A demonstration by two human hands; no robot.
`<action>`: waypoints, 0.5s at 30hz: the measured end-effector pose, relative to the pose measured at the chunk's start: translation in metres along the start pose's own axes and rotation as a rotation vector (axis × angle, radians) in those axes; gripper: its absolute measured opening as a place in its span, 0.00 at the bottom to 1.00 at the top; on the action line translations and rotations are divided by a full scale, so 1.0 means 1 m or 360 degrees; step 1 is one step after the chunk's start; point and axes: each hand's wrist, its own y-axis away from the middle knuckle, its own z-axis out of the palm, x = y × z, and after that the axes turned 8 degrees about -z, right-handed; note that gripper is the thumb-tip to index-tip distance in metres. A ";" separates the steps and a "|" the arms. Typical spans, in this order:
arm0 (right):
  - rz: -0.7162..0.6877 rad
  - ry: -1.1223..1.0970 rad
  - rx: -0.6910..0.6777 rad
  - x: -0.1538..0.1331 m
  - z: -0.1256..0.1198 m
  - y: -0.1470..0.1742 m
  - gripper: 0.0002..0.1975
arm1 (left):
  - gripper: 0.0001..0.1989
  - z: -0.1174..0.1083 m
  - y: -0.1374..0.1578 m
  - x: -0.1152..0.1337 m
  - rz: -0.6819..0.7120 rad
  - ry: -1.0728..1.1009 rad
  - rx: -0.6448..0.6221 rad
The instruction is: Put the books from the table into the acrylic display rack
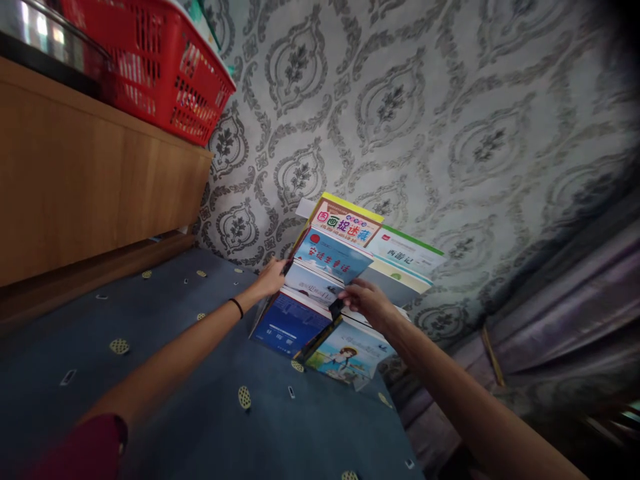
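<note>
A pile of colourful books (334,261) lies fanned out on a blue patterned bedcover (190,400), up against the wall. My left hand (271,277) rests on the left edge of the pile, fingers curled against the books. My right hand (367,303) grips the books from the right, near a white-covered one (313,285), with a small dark object (335,309) at its fingertips. A blue book (287,323) and an illustrated book (345,357) lie at the near end of the pile. A black band circles my left wrist.
A wooden cabinet (90,180) stands on the left, with a red plastic basket (155,67) and a metal pot (45,33) on top. Patterned grey wallpaper (425,120) is behind the books. Grey curtain fabric (560,320) hangs on the right.
</note>
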 end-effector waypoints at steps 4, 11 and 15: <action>0.0051 0.0007 0.0020 -0.002 0.003 0.002 0.08 | 0.27 -0.002 0.006 0.006 -0.0008 -0.0044 -0.0014; 0.0049 -0.0012 0.0004 0.002 0.001 0.000 0.08 | 0.25 -0.001 0.012 0.008 0.0061 -0.0008 -0.0009; 0.0036 0.0008 -0.0017 0.003 -0.001 -0.002 0.07 | 0.25 0.000 0.014 0.006 0.0100 0.0030 0.0040</action>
